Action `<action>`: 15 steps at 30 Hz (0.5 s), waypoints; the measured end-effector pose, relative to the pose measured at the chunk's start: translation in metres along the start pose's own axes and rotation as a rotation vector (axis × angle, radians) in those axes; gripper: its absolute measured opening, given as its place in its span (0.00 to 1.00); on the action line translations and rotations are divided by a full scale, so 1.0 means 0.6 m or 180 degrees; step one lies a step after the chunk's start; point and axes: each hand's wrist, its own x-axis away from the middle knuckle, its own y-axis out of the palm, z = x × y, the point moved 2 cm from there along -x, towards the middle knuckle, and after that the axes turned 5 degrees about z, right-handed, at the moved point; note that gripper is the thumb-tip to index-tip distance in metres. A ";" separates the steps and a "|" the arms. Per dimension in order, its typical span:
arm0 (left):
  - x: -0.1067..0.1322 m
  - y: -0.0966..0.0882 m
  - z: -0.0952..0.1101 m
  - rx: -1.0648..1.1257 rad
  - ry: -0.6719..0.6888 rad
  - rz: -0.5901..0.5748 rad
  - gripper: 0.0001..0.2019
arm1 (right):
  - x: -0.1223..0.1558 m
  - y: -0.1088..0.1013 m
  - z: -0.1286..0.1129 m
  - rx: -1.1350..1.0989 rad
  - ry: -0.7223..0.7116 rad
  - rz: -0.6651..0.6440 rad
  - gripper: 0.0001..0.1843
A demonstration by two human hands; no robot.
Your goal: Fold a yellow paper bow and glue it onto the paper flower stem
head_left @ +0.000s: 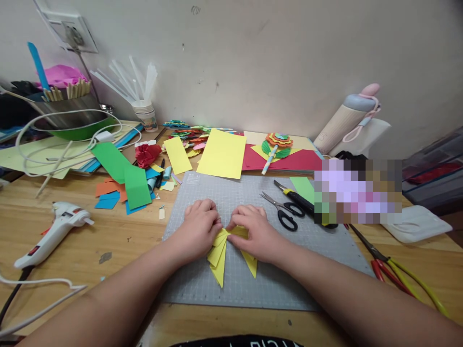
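Observation:
A folded yellow paper piece (219,260) with pointed flaps lies in the middle of a grey cutting mat (253,284). My left hand (200,227) presses on its upper left part with fingers curled over the folds. My right hand (253,231) pinches its upper right part, fingers closed on the paper. Both hands meet at the top of the fold. Two pointed tips stick out below the hands toward me.
Black-handled scissors (284,212) and a utility knife (296,198) lie right of the hands. Red-and-yellow pliers (394,270) sit at the mat's right corner. A white glue gun (54,231) lies left. Yellow sheets (222,154), green paper (126,176), paper flowers (278,143) and a bottle (343,120) sit behind.

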 end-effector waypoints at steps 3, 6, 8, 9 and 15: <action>-0.002 -0.005 -0.006 0.0106 -0.0049 -0.0082 0.08 | 0.000 0.001 0.001 0.0011 -0.0004 -0.0001 0.04; -0.004 -0.016 -0.011 0.0267 -0.0037 -0.0213 0.11 | -0.001 0.003 0.002 0.0013 0.0008 -0.0008 0.05; -0.002 -0.025 -0.012 0.0366 0.0017 -0.0315 0.13 | -0.001 0.005 0.001 0.0007 0.0016 -0.0022 0.05; -0.001 -0.028 -0.011 0.0391 0.0071 -0.0350 0.13 | -0.001 0.005 0.000 0.0003 0.0023 -0.0029 0.05; 0.010 -0.028 0.005 0.0068 0.0434 -0.0147 0.11 | -0.001 -0.022 -0.004 -0.0055 -0.0002 -0.0178 0.10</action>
